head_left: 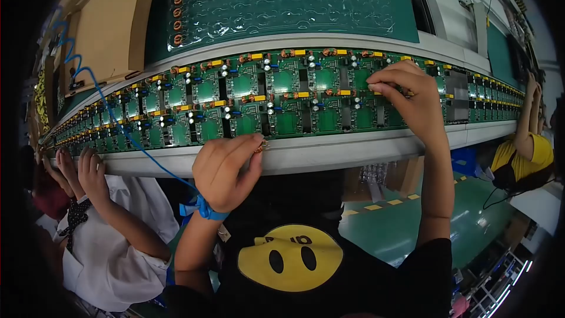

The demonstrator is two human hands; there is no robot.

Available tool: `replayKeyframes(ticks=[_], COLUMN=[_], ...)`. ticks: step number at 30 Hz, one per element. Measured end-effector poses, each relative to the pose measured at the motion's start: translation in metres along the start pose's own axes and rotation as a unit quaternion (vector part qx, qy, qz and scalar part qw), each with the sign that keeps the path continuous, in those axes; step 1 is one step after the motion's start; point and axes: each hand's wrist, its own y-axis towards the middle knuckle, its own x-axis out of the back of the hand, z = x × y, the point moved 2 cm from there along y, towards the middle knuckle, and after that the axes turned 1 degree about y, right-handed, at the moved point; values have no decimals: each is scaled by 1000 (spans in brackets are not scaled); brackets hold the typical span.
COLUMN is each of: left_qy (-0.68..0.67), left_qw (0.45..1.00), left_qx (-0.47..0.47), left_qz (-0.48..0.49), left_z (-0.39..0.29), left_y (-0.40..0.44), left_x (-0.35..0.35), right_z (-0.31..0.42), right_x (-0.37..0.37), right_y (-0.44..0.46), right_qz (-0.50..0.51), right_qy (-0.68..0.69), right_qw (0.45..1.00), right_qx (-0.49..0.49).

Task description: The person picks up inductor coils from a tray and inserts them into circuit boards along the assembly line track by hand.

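My left hand (226, 171), with a blue strap at its wrist, is closed in a pinch at the near rail. A small copper-wound ring coil (259, 148) with thin wire leads shows at its fingertips. My right hand (409, 91) reaches over the long row of green circuit boards (285, 82), its thumb and forefinger pressed together just above one board. Whatever they grip is hidden by the fingers. Each board carries yellow block components (302, 94), copper coils and small silver-topped capacitors (271, 109).
Beyond the boards lies a clear plastic tray (282, 12) with several ring coils (178, 23) along its left side. A cardboard box (109, 29) stands at the far left. A blue coiled cord (106, 103) crosses the boards. Other people's hands (88, 171) are at the line on both sides.
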Motion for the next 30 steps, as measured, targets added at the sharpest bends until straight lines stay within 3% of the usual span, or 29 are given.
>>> replayKeyframes(ticks=[7, 18, 29, 30], left_qy=[15, 16, 28, 18], left_qw=[1000, 1000, 1000, 1000], left_qx=[2, 6, 11, 5], left_qz=[3, -14, 2, -11], left_z=[-1, -3, -14, -1], left_y=[0, 0, 9, 1], left_x=[-3, -7, -38, -6], right_z=[-1, 0, -29, 10], right_x=[-1, 1, 3, -6], right_y=[-1, 1, -10, -4], right_qz=[-3, 4, -18, -25], right_qy=[7, -44, -75, -88], right_qw=[1000, 997, 995, 994], right_qx=[-17, 61, 64, 61])
